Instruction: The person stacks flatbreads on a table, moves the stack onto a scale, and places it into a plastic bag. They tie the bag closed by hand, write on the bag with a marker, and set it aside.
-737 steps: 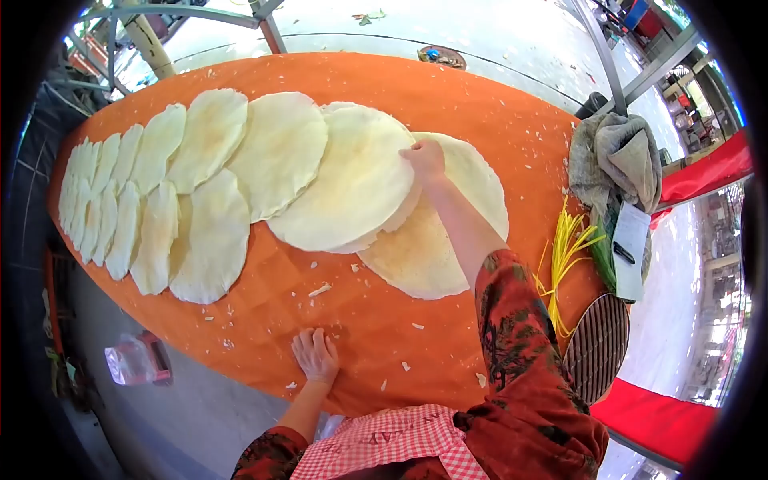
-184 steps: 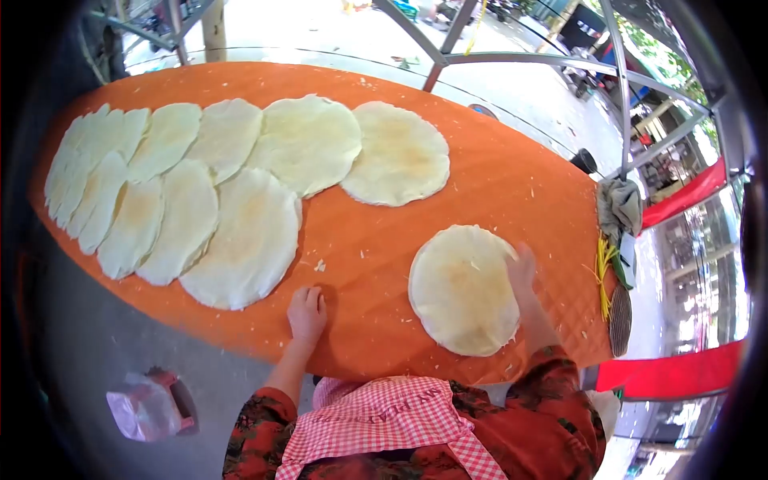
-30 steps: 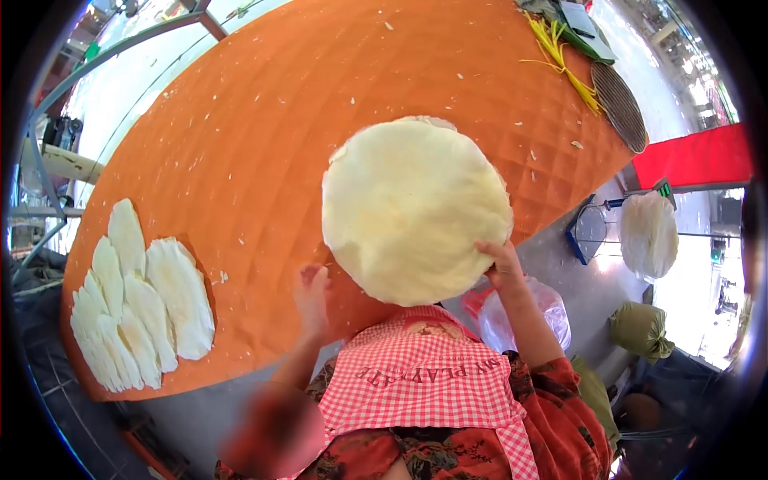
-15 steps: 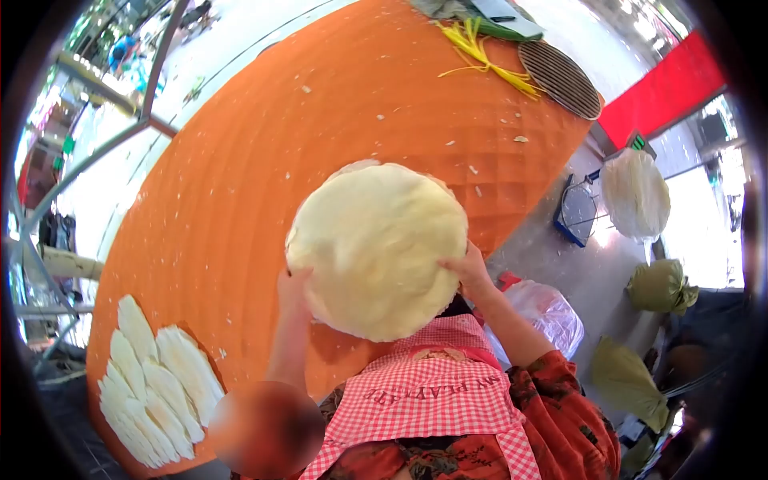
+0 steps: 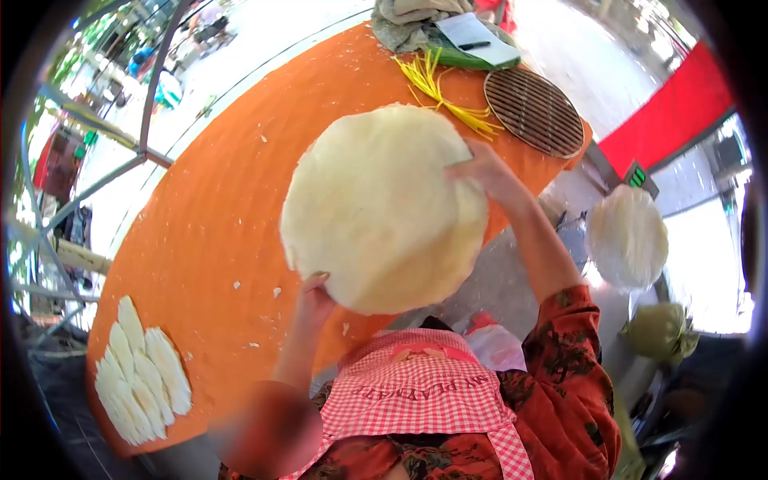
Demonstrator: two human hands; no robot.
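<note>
Both hands are holding up a stack of round flat breads (image 5: 376, 208), lifted clear above the orange cloth (image 5: 216, 232). The left hand (image 5: 314, 298) is gripping the stack's near lower edge from beneath, and the right hand (image 5: 484, 172) is clamping its far upper rim, so the two hands are sitting well apart on opposite sides. How many breads are in the stack is hard to tell, as only the top face is showing. Beyond the right hand, yellow strips (image 5: 436, 88) are lying beside a round wire rack (image 5: 534, 110), with a grey rag (image 5: 404, 18) further off. Far to the left of the left hand, more flat breads (image 5: 140, 384) are lying overlapped on the cloth.
</note>
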